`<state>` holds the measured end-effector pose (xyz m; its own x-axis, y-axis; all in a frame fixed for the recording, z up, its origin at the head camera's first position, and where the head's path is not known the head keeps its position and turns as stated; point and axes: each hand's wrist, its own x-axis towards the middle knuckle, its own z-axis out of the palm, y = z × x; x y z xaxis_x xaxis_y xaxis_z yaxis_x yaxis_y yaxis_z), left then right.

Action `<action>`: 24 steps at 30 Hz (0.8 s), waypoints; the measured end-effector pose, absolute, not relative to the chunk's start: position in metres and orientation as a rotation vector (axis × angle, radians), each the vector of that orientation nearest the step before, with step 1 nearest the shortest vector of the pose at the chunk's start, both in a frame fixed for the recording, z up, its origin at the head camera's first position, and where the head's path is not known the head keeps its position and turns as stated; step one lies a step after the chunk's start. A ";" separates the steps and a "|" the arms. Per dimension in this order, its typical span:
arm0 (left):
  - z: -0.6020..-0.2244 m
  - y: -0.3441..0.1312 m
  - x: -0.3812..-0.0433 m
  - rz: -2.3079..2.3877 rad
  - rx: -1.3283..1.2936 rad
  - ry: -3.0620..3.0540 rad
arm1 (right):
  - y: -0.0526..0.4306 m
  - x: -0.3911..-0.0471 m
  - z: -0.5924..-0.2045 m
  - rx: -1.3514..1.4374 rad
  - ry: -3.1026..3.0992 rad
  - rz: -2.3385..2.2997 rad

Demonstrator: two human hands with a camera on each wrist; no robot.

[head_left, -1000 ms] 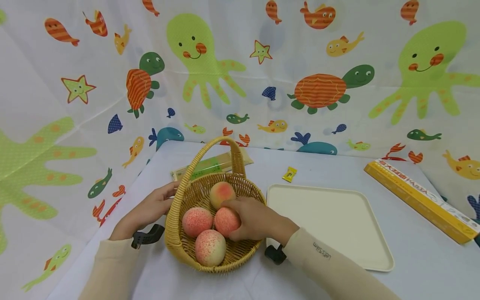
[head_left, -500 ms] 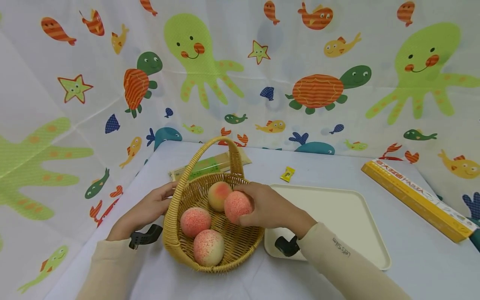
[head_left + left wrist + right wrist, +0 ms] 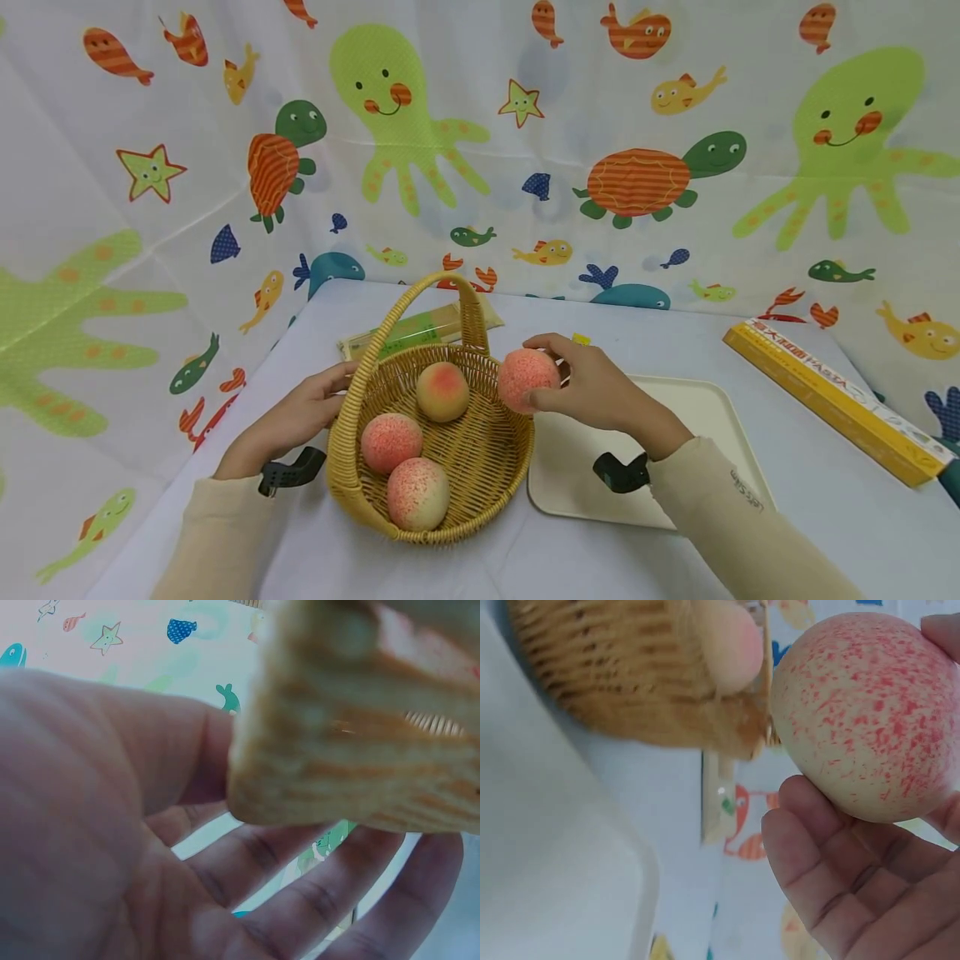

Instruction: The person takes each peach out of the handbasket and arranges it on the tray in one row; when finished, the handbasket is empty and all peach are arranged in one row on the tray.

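Observation:
In the head view my right hand (image 3: 611, 392) grips a pink peach (image 3: 528, 380) above the right rim of a wicker basket (image 3: 483, 454). Fingers and thumb hold the same speckled peach (image 3: 866, 716) in the right wrist view. Inside the basket lie a yellow peach with a red blush (image 3: 442, 392), a pink peach (image 3: 392, 443) and a pale speckled peach (image 3: 418, 494). Against the basket's left side rests my left hand (image 3: 296, 412), its fingertips partly hidden behind the handle. The left wrist view shows its fairly straight fingers (image 3: 292, 900) beside the wicker.
A cream tray (image 3: 712, 417) lies right of the basket, partly under the right arm. Behind the basket is a flat package with a green label (image 3: 423, 329). A yellow wrapped candy (image 3: 581, 339) is mostly hidden by the right hand. A long yellow box (image 3: 836, 400) lies far right.
The right hand has lifted the pink peach out from among the others and carried it up and right, over the basket rim. The left hand stays at the basket's side.

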<state>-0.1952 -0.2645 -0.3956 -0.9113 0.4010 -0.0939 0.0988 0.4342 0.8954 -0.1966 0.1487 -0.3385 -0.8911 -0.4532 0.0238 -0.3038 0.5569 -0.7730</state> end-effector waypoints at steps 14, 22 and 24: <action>-0.398 -0.265 -0.195 1.461 0.408 2.408 | 0.185 -0.210 -0.361 -0.456 2.652 -1.206; -0.397 -0.264 -0.194 1.474 0.425 2.402 | 0.189 -0.216 -0.387 -0.416 2.611 -1.169; -0.397 -0.264 -0.194 1.476 0.420 2.399 | 0.189 -0.218 -0.392 -0.424 2.595 -1.167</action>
<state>-0.1944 -0.2640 -0.3969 -0.9146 0.3933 -0.0943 0.0930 0.4314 0.8974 -0.2177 0.1895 -0.3923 -0.9223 -0.3678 -0.1186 -0.1553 0.6338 -0.7578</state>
